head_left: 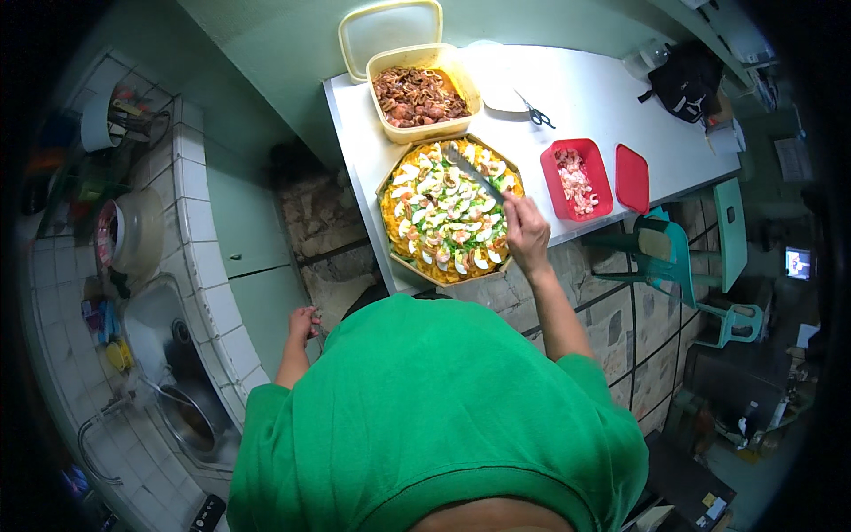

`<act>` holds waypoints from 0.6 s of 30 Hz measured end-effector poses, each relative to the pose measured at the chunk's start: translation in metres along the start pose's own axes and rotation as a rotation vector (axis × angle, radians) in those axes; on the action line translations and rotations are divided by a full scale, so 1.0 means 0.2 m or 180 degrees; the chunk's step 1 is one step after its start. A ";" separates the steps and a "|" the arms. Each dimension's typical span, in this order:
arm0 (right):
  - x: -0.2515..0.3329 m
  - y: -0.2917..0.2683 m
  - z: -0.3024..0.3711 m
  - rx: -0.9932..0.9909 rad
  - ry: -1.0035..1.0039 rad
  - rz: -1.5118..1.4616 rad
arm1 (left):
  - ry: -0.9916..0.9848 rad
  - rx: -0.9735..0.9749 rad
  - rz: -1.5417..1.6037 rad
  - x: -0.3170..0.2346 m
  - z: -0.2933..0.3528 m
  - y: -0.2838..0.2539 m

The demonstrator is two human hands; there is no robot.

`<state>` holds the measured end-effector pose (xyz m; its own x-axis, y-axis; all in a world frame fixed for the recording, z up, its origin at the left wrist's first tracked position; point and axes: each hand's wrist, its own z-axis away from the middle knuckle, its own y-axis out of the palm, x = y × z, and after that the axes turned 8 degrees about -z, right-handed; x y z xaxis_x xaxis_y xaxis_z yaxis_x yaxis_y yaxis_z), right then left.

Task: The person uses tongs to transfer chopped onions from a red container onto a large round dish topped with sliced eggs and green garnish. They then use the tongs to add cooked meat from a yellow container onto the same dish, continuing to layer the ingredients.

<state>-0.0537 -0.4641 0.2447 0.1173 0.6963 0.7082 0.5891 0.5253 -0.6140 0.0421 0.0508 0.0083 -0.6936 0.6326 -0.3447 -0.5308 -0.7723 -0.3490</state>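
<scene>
My right hand (526,232) is closed around a long grey metal utensil (476,173), whose far end reaches over an octagonal tray (387,246). Yellow-orange food topped with egg slices (480,257), green bits and pinkish pieces fills the tray. Whether the utensil is a knife or tongs is hard to tell. Down by my left side, beyond the table edge, my left hand (304,323) hangs with fingers curled and nothing visible in them. Behind the tray, a cream plastic tub (409,136) holds dark brown, saucy meat (417,96). A red container (552,177) of pale pink pieces stands farther right.
The white table (612,89) carries black-handled scissors (537,116), a red lid (632,177) and a black bag (690,82). A cream lid (390,34) leans on the wall. Green plastic chairs (669,257) stand at right; a tiled counter (197,219) with a sink (160,310) runs along my left.
</scene>
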 end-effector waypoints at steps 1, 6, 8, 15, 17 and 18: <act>-0.02 0.01 -0.09 -0.0099 -0.0118 -0.0011 | 0.0006 -0.0007 -0.0050 0.02 0.01 0.00; -0.11 0.29 -0.59 0.0125 -0.0270 0.0623 | -0.0126 -0.0029 -0.0065 0.08 0.01 0.01; -0.11 0.44 -0.72 0.0651 0.0143 0.1133 | -0.0200 0.0035 0.0221 0.10 -0.01 0.01; -0.08 0.71 -1.00 0.1168 -0.0699 0.1560 | -0.0133 -0.0217 0.0414 0.21 0.01 -0.03; -0.10 0.71 -1.07 0.1382 -0.0873 0.1580 | -0.0142 -0.0247 0.0334 0.24 0.03 -0.03; -0.10 0.70 -1.10 0.1485 -0.0950 0.1592 | -0.0175 -0.0237 0.0375 0.25 0.03 -0.03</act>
<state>0.2024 -0.5131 0.2217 0.0212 0.9749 0.2215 0.1141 0.2177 -0.9693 0.0074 0.0857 -0.0010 -0.7756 0.5321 -0.3395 -0.4081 -0.8331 -0.3735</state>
